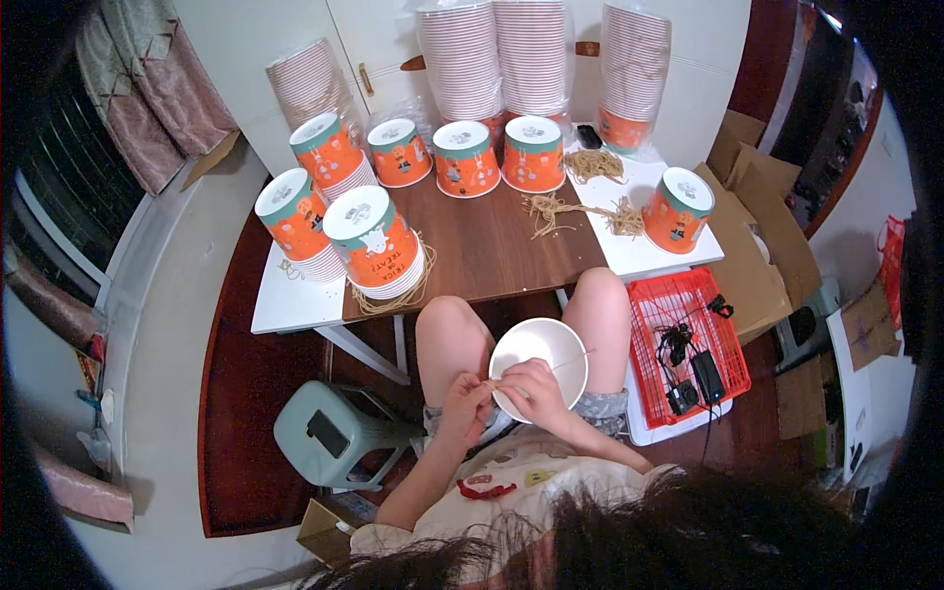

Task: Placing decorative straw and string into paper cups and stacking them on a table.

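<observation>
A paper bucket (562, 339), white inside, stands between my knees with its opening facing up. A thin, light cord (574, 362) runs across the opening from my right hand to the bucket's right rim. My right hand (534, 391) reaches over the near left rim, its fingers bent and pinched on the cord. At the left rim, my left hand (466, 406) is closed in a pinch, its fingertips meeting the right hand's around a small tan piece of the cord. The fingers partly hide that piece.
Orange printed buckets (371, 253) stand upside down on the brown table (472, 241). Tan cord bundles (594, 165) lie at right. Tall wrapped bucket stacks (458, 64) rise behind. A red basket (644, 305) holds black adapters. A stool (295, 418) carries a phone (327, 434).
</observation>
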`<state>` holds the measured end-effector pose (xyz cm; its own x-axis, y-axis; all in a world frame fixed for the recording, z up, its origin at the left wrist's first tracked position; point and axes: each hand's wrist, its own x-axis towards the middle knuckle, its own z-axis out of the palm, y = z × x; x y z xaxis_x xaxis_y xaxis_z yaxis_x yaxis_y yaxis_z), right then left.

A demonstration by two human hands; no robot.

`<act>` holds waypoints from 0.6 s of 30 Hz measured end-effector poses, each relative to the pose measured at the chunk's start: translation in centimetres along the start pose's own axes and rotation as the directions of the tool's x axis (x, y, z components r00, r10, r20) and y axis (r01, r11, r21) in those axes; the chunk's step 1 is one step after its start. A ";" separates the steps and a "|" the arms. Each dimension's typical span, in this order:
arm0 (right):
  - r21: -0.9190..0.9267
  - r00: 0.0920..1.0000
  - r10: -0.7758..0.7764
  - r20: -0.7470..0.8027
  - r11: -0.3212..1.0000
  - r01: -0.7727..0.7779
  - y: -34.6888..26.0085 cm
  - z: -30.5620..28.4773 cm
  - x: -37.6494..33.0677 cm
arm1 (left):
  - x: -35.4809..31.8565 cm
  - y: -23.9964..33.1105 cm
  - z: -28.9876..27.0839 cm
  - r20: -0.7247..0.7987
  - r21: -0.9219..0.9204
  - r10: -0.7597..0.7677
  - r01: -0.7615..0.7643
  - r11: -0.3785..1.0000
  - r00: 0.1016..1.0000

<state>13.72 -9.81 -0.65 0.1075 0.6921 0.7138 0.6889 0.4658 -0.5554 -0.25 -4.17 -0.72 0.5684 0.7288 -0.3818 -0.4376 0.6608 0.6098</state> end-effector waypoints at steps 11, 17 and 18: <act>0.186 0.866 0.445 0.227 0.853 -0.487 -1.1 0.2 -0.7 | -0.1 -0.3 -0.5 0.019 0.322 0.141 -0.139 0.937 0.990; 0.185 0.883 0.415 0.218 0.871 -0.455 -0.9 0.3 -0.7 | -0.4 -0.6 -0.6 0.185 0.541 0.289 -0.343 0.768 0.939; 0.194 0.890 0.407 0.206 0.875 -0.444 -1.0 0.3 -0.7 | -0.4 -0.5 -0.6 0.186 0.542 0.288 -0.342 0.768 0.939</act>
<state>12.78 -10.59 -0.73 0.2283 0.9188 0.3219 0.4154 0.2071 -0.8857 -0.71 -4.70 -1.29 0.5373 0.8417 -0.0541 -0.1532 0.1605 0.9751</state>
